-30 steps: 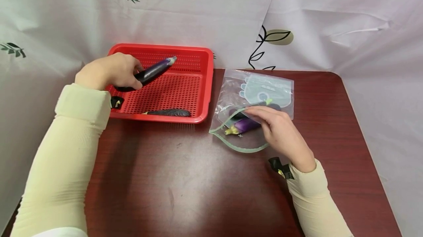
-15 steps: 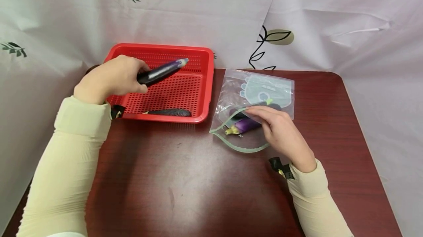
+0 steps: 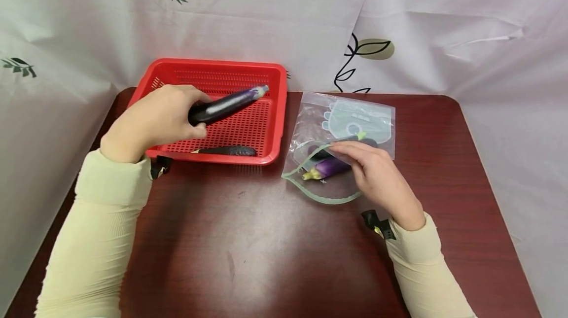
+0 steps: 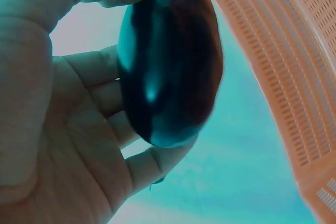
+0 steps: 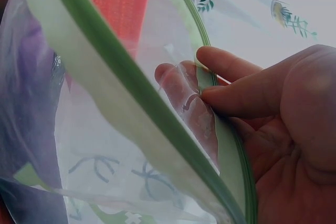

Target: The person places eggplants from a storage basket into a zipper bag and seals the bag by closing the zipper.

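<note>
My left hand (image 3: 159,116) grips a dark, glossy eggplant (image 3: 228,105) by its thick end, over the left part of the red basket (image 3: 284,111). The stem end points right and slightly away from me. In the left wrist view, thumb and fingers wrap around the eggplant (image 4: 170,66). My right hand (image 3: 379,175) pinches the green-edged mouth of a clear zip bag (image 3: 330,194), which gapes towards me. Inside the bag lie a purple eggplant (image 3: 328,167) and a darker one behind it, partly covered by my hand. The right wrist view shows thumb and fingers on the bag's rim (image 5: 207,80).
Another dark eggplant (image 3: 230,150) lies along the near wall inside the basket. The basket stands at the back left of the dark red table (image 3: 248,239). White printed cloth (image 3: 248,17) hangs behind the table and at both sides.
My left hand has brought the eggplant rightwards and a little nearer to me over the basket. The right hand and the bag have stayed in place.
</note>
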{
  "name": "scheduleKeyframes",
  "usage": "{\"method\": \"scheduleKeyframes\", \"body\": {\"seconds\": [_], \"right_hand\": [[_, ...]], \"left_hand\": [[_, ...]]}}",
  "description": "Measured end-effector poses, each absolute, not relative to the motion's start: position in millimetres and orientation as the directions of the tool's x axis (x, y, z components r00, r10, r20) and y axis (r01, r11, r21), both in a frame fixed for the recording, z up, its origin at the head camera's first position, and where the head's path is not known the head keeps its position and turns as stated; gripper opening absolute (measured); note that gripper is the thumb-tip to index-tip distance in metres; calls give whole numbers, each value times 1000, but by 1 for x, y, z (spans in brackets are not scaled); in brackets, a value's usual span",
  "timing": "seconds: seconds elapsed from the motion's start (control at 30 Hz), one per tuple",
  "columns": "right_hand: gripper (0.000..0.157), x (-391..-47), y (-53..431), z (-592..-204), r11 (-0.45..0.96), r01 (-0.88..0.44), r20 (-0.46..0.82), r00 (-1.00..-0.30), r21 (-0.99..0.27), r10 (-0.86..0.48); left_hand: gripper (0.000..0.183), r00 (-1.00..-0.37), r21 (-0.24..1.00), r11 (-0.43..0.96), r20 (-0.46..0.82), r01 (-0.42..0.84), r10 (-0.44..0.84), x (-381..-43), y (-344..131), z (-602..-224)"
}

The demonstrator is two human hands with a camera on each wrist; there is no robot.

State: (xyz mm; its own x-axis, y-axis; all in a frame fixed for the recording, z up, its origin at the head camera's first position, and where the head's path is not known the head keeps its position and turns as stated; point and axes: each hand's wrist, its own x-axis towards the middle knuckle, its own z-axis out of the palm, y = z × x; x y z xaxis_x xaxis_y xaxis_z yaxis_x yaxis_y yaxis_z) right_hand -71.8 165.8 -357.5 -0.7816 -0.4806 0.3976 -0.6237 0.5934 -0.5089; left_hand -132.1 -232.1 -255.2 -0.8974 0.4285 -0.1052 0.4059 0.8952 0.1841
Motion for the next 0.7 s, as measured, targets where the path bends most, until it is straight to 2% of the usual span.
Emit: {"method": "scheduleKeyframes", "body": {"seconds": [0.23, 0.7], "right_hand": [[38, -72, 165, -357, 596, -612, 383, -791, -520, -478], [37, -72, 165, -358, 596, -614, 386, -789, -518, -477]], "left_hand": [[40, -883, 198, 865, 10, 462, 469, -119, -225, -263], [38, -859, 258, 820, 125, 511, 496, -95, -216, -279]]}}
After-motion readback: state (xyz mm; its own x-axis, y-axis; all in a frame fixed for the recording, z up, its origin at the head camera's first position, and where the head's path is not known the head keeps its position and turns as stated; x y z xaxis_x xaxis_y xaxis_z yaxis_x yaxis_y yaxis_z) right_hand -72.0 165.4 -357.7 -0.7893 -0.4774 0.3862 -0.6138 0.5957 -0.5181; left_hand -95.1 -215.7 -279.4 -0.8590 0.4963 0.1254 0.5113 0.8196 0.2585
